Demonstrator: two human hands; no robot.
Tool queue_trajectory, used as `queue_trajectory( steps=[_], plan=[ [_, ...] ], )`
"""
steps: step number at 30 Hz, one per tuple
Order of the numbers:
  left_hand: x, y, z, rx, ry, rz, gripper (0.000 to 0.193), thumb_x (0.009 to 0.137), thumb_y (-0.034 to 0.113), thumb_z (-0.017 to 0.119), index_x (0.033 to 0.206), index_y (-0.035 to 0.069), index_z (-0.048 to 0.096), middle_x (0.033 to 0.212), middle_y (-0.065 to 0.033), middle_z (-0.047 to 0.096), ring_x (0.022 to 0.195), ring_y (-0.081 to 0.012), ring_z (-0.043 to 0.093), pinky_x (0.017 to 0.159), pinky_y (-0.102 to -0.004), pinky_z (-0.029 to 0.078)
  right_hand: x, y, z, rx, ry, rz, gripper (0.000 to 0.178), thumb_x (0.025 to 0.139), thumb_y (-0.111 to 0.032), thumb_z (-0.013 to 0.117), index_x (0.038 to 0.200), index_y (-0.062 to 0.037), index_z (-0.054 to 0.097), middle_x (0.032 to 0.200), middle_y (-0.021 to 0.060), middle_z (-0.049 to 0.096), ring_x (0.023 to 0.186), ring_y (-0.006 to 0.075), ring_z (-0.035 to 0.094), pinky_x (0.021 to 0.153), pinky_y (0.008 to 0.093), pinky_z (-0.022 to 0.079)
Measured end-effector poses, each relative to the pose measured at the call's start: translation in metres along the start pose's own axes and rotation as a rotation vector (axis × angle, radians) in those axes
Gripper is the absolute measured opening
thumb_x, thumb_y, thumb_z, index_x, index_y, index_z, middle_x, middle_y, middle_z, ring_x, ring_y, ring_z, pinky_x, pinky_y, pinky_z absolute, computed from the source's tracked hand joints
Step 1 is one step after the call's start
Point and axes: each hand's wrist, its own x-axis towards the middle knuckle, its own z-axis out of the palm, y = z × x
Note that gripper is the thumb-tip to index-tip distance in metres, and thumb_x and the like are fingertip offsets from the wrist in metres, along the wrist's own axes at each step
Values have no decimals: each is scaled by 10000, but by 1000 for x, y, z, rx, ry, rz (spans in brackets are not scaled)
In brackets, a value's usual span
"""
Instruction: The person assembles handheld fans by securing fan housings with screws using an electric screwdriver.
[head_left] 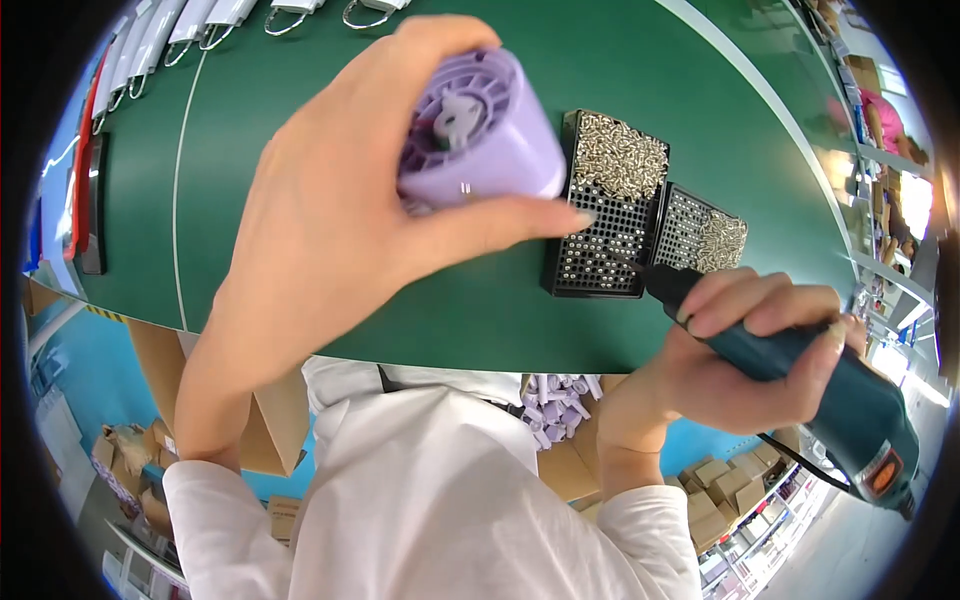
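My left hand (340, 190) is wrapped round a lilac plastic housing (510, 150), held above the green table. Its open end, with a ribbed ring and a pale hub inside, faces left and toward me. My right hand (750, 340) grips a dark green electric screwdriver (850, 410), its bit pointing to the left. The bit reaches over a black screw tray (606, 245), a perforated plate with some screws upright in its holes and a heap of loose screws at the far end. Whether the tip touches a screw is too small to tell.
A second, smaller screw tray (690, 222) stands right of the first. White parts with wire loops (230, 12) line the far left edge of the green table (480, 335). Below the near edge, a carton holds several lilac pieces (553, 408). A black cord (800, 462) runs behind the screwdriver.
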Motion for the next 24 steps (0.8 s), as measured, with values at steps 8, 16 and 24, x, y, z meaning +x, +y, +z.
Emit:
queue_trajectory(
  steps=[8, 16, 24],
  plan=[
    [-26, -9, 10, 562, -131, 120, 842, 506, 309, 834, 1272, 153, 519, 943, -54, 540, 811, -235, 586, 654, -338, 503, 2, 10, -1, -87, -92, 40, 156, 961, -203, 397, 1087, -115, 371, 652, 120, 454, 385, 252, 470, 379, 404, 470],
    [-40, -18, -21, 491, -154, 30, 734, 567, 95, 790, 1244, 60, 506, 1073, -99, 552, 929, -324, 539, 791, -391, 459, 1, 14, 5, -191, -193, 7, 107, 955, -165, 413, 960, -89, 337, 666, 125, 457, 398, 241, 479, 389, 403, 492],
    [-58, -32, -15, 556, -186, 189, 525, 616, 151, 745, 1092, 60, 544, 852, -61, 499, 751, -220, 526, 636, -323, 433, 6, -15, 10, -37, -94, -114, 290, 958, -295, 380, 1041, -27, 451, 684, 111, 435, 369, 216, 432, 324, 371, 413]
  ],
)
